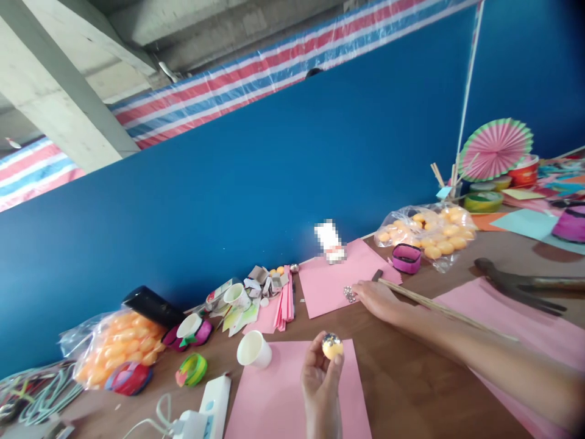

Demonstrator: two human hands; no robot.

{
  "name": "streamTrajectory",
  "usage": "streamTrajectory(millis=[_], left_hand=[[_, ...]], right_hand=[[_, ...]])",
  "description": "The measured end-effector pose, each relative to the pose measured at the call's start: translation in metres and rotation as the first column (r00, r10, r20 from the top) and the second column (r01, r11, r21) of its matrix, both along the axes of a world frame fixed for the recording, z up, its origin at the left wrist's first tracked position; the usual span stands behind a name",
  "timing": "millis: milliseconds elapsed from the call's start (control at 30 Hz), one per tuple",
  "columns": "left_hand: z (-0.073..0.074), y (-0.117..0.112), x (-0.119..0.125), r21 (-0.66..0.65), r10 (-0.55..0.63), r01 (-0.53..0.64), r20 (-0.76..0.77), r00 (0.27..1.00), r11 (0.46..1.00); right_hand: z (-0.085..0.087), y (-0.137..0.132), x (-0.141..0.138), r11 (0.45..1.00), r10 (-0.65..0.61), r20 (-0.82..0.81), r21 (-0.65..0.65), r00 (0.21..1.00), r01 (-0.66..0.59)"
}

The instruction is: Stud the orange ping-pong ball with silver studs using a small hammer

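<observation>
Between the thumb and fingers of my left hand (322,378) is an orange ping-pong ball (332,349), its upper part covered with small shiny silver pieces. This hand is above a pink sheet of paper (260,402) at the front of the table. My right hand (377,300) reaches across to a small pile of silver pieces (349,294) on another pink sheet (320,289). Its fingertips are drawn together at the pile's edge; whatever they pinch is too small to make out. A white paper cup (254,350) stands left of the ball.
Bags of orange balls lie left (121,344) and right (427,231). A hammer (516,283) rests at the right, and thin sticks (443,308) pass beside my right forearm. A white power strip (214,405), tape rolls (192,369) and small boxes (260,277) are on the left. Behind stands a blue partition (256,183).
</observation>
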State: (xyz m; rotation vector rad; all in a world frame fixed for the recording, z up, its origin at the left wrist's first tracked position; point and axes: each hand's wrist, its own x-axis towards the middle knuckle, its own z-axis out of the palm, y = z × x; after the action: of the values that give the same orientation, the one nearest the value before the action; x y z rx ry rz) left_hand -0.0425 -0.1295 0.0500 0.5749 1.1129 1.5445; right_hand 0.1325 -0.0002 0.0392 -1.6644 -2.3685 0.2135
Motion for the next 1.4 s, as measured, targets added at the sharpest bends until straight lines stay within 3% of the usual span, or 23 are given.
streamTrajectory(millis=[267, 567, 700, 867, 1000, 1233, 1400], left_hand=[[-0.003, 0.002, 0.003, -0.018, -0.01, 0.01, -0.015, 1.0, 1.0], [0.005, 0.009, 0.019, -0.015, -0.068, 0.068, -0.019, 0.997, 0.998], [0.011, 0.013, 0.027, -0.042, -0.075, 0.076, 0.006, 0.997, 0.996], [0.01, 0.015, 0.032, -0.098, -0.082, 0.082, 0.007, 0.997, 0.992], [0.008, 0.016, 0.034, -0.125, -0.099, 0.1, 0.013, 0.995, 0.987], [0.013, 0.013, 0.037, -0.066, -0.13, 0.132, 0.027, 0.991, 0.989], [0.014, 0.008, 0.037, -0.029, -0.187, 0.188, 0.026, 0.982, 0.982]], right_hand=[[-0.004, -0.004, 0.002, 1.0, 0.026, -0.124, -0.006, 0.992, -0.027], [0.013, -0.029, 0.012, 0.989, 0.095, -0.434, -0.058, 0.896, -0.133], [0.025, -0.045, 0.017, 0.965, 0.087, -0.642, -0.136, 0.762, -0.226], [0.029, -0.063, 0.016, 0.922, -0.046, -0.803, -0.264, 0.594, -0.285], [0.031, -0.078, 0.013, 0.889, -0.094, -0.838, -0.314, 0.538, -0.334], [0.045, -0.095, 0.009, 0.881, -0.147, -0.894, -0.313, 0.423, -0.354], [0.041, -0.096, 0.008, 0.877, -0.194, -0.909, -0.33, 0.369, -0.35]])
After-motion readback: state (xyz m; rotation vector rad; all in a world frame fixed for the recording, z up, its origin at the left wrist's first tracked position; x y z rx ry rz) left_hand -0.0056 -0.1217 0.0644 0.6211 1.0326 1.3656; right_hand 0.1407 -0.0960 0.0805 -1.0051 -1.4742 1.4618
